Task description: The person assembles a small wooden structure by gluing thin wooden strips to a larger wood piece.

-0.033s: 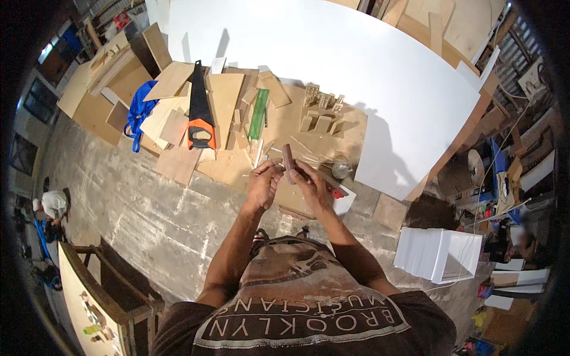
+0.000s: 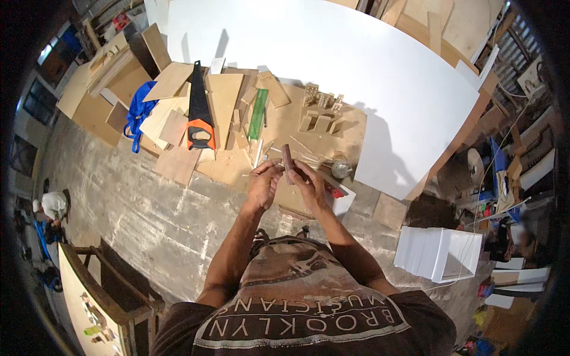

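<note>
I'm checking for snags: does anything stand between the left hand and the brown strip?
Nothing clearly visible does: the right hand grips the brown strip, and the left hand is close on its left. Any tiny piece at the left fingertips is too small to tell.

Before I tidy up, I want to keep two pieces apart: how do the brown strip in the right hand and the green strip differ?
The brown strip is held up in the right hand, while the green strip lies untouched on the work surface. The brown strip is dull and dark; the green strip is bright. The brown strip looks shorter and narrower than the green strip. Both are long, slim pieces.
</note>
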### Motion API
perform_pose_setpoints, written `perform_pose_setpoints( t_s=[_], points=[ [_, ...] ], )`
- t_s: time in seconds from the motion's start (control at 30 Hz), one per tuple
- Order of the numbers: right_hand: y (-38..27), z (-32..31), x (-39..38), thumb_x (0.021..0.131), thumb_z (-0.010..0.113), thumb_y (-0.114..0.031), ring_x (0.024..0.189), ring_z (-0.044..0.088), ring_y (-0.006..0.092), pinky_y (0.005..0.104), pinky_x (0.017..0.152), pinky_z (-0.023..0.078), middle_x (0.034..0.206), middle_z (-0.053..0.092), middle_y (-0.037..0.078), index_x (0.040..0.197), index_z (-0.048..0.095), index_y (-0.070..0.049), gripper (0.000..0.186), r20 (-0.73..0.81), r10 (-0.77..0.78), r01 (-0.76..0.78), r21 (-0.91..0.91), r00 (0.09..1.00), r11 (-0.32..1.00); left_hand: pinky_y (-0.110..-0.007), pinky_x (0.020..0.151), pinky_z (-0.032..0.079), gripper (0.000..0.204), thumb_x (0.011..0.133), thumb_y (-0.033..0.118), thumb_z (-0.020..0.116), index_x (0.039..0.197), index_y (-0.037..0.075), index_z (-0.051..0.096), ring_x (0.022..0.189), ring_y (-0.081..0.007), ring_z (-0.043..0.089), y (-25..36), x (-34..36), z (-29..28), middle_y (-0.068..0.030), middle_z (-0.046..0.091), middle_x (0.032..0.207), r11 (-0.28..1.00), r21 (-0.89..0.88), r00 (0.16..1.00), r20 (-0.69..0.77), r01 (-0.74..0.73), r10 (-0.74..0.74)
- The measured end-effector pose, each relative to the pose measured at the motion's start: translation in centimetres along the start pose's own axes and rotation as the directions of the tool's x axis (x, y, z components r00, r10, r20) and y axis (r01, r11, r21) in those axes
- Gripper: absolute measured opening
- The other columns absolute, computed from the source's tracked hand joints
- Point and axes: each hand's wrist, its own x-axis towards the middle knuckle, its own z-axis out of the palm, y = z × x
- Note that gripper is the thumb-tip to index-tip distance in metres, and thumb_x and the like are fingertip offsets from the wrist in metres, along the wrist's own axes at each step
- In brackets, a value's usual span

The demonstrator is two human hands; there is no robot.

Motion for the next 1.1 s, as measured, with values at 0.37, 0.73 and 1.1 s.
perform_pose_setpoints(
  t_s=[0.37,0.73,1.1],
  points=[
    [-0.6,0.2,-1.4,0.094,0.065,-0.03,0.084,0.061,0.0125,0.0288,0.072,0.048,0.095,0.068,0.007,0.126,0.06,0.002,0.046,-0.039,0.031,-0.032,-0.031,0.999,0.999,-0.022,0.067,0.048,0.017,0.093,0.003,0.064,0.107,-0.005,0.068,0.073,-0.0101,0.058,-1.0,-1.3,1.9,-0.0043,0.068,0.089,0.972,0.227,0.995,-0.067,-0.061,0.078],
    [-0.7,-0.2,-1.7,0.096,0.061,-0.04,0.075,0.054,0.0107,0.0269,0.066,0.045,0.078,0.06,0.002,0.122,0.063,-0.001,0.046,-0.117,0.112,-0.114,-0.012,0.987,0.993,-0.025,0.066,0.046,0.011,0.091,0.001,0.063,0.097,-0.005,0.07,0.071,-0.0107,0.058,-2.9,-1.7,3.0,-0.004,0.067,0.081,0.93,0.346,0.989,-0.038,-0.124,0.146],
    [-0.1,-0.3,0.9,0.096,0.06,-0.032,0.072,0.052,0.0101,0.0277,0.065,0.044,0.078,0.058,0.002,0.114,0.065,0.002,0.039,-0.149,0.042,-0.029,0.086,0.988,0.996,-0.024,0.067,0.046,0.014,0.091,0.005,0.068,0.101,-0.004,0.069,0.073,-0.0104,0.057,-2.4,-0.7,2.2,-0.0041,0.067,0.085,0.981,0.175,0.99,-0.102,-0.079,0.098]
  ],
)
